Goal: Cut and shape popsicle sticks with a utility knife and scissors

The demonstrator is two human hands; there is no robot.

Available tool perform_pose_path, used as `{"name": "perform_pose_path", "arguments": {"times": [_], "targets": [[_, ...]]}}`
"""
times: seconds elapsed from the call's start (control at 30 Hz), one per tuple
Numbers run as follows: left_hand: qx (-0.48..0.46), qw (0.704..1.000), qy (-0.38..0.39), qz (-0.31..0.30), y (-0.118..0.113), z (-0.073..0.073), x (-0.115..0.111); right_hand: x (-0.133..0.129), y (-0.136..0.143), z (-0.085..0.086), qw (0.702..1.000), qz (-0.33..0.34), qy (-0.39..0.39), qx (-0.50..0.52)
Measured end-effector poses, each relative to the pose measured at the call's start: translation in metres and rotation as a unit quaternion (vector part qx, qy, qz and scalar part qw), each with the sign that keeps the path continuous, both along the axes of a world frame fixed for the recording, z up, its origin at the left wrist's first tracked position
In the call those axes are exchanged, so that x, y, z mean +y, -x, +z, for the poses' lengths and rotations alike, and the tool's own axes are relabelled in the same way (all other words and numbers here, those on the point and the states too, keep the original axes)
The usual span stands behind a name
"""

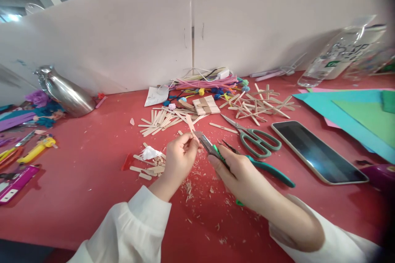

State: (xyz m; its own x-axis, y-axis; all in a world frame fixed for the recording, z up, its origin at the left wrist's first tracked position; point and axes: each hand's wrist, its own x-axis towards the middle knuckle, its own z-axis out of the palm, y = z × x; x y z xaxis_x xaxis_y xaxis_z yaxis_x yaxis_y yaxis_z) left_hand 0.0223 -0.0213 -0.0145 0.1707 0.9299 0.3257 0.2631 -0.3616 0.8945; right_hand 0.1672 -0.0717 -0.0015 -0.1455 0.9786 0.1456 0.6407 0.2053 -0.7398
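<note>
Between the fingertips of my left hand [182, 152] is a wooden craft stick [190, 123], its far end pointing up and away. My right hand [231, 168] is wrapped round a utility knife [207, 144] with a green part on its handle. The knife's front end lies against the stick, close to my left fingertips; the exact contact of blade and wood is too small to tell. Below both hands, wood shavings [189, 189] are scattered over the red table [105, 205]. Left of my left hand lie short cut stick pieces [145, 170] and a crumpled white scrap [152, 153].
Green-handled scissors [261, 141], teal-handled pliers [274, 171] and a phone [321, 152] lie to the right. Loose craft sticks [160, 121], a banded stick bundle [206, 105] and pipe cleaners [206, 83] spread behind. A metal jug [69, 94] and plastic bottle [324, 63] stand near the partition.
</note>
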Motion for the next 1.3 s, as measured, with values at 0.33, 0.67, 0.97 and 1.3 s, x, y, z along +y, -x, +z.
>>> {"name": "perform_pose_path", "arguments": {"times": [0.33,0.67,0.97,1.3], "targets": [[0.212,0.941,-0.255,0.064,0.004,0.003,0.004,-0.01,0.005,0.008,0.985,-0.001,0.144,0.094],[0.23,0.945,-0.215,0.083,0.002,-0.001,0.009,-0.01,0.019,0.005,0.911,-0.009,0.266,0.316],[0.154,0.987,0.036,0.038,0.015,-0.007,0.028,-0.007,-0.002,0.011,0.967,0.0,0.134,0.217],[0.043,0.982,0.159,-0.088,0.017,0.013,0.02,0.033,-0.034,-0.001,0.982,-0.086,0.006,0.166]]}}
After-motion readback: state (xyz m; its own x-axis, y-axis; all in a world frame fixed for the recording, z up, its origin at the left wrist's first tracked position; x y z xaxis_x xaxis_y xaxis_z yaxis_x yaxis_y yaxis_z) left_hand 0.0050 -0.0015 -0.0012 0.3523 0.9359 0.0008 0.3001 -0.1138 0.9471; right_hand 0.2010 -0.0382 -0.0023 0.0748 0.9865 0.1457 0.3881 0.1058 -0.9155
